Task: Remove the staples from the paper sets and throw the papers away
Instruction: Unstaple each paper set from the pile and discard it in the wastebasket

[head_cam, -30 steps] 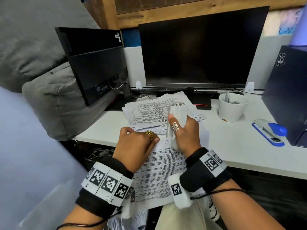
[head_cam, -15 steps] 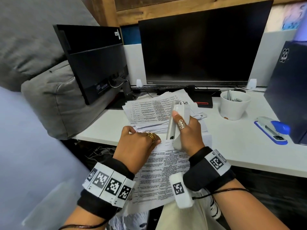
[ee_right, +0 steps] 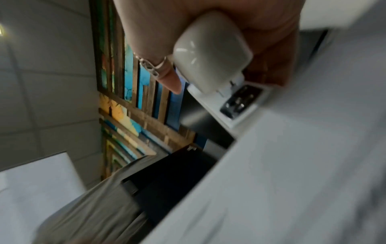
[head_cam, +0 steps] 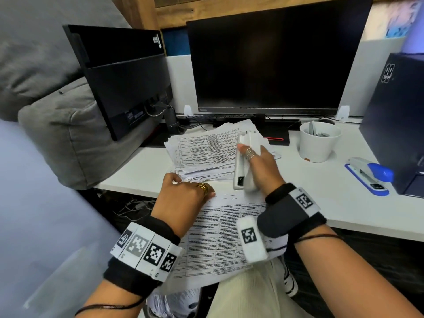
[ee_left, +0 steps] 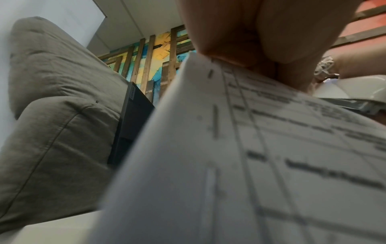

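A stapled set of printed papers (head_cam: 220,237) lies over the desk's front edge and my lap, with several staples (head_cam: 229,197) along its top margin. My left hand (head_cam: 183,198) grips the set's top left corner; the left wrist view shows the fingers (ee_left: 271,33) pinching the paper (ee_left: 250,165) by a row of staples (ee_left: 215,122). My right hand (head_cam: 259,171) holds a white stapler (head_cam: 244,164) upright above the set's top edge, its rear end (ee_right: 211,52) in my palm. A pile of more paper sets (head_cam: 206,152) sits behind on the desk.
A white cup (head_cam: 320,143) stands at the right of the pile, a blue stapler (head_cam: 369,175) further right beside a dark box (head_cam: 399,125). Two dark monitors (head_cam: 275,60) stand at the back. A grey cushion (head_cam: 59,125) lies left of the white desk (head_cam: 321,193).
My right hand with the white stapler has drifted a little to the right and away from the left hand. The left hand keeps its hold on the paper corner.
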`<state>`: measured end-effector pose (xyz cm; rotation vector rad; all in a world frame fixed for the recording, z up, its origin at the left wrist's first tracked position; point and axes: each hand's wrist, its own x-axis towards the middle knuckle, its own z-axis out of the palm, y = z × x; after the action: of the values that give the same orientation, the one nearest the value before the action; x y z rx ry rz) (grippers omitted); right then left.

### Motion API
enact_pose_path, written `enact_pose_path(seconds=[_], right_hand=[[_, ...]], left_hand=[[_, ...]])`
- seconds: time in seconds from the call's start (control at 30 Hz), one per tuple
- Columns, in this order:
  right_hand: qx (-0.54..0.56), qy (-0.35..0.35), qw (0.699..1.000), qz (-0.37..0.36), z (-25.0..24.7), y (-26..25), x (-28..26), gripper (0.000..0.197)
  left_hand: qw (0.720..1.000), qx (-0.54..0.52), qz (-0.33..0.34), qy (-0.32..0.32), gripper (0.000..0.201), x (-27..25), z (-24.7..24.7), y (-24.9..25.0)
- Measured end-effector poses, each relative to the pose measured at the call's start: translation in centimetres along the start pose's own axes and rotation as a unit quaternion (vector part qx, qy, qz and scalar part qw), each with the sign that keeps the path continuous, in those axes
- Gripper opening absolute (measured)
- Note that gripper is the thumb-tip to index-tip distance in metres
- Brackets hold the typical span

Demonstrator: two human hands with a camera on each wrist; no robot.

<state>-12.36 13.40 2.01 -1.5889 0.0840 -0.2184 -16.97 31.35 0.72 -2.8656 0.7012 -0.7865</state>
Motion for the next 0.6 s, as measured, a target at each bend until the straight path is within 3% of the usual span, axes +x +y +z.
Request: enact_pose_path(seconds=[0.07,0.13,0.23,0.37,0.47,0.53,0.6], right_hand=[[-0.058,0.019,0.997,0.047,-2.1,0.0,1.7,0.043],[-0.189,0.004,0.975,0.112,-4.5,0.1,2.8,0.055],[-0.414,-0.019,0.902,0.125,-7.2,1.2,3.9,0.044],[-0.521,0.014,0.847,0.107,-8.6,3.1,4.7,0.03],[-0.54,0.022,0.835,0.103,-8.7,3.8,4.9,0.03],[-0.552,0.006,0.83,0.082,-8.5,3.3,4.5,0.041],[-0.504,-0.014,0.863,-0.021,-7.5,2.6,3.6,0.054]], left_hand=[[1.0,0.0,0.005,0.0,0.015,-0.2,0.7,-0.5],[1.0,-0.001,0.012,0.005,0.016,-0.4,1.0,-0.6],[0.999,0.004,0.024,0.022,0.015,-0.2,1.2,-0.4],[0.998,0.013,0.037,0.046,0.016,-0.2,1.3,-0.3],[0.998,0.017,0.037,0.051,0.013,-0.1,1.3,-0.5],[0.998,0.02,0.028,0.046,0.011,-0.1,1.0,-0.9],[0.998,0.021,0.02,0.059,0.009,-0.2,0.9,-1.7]])
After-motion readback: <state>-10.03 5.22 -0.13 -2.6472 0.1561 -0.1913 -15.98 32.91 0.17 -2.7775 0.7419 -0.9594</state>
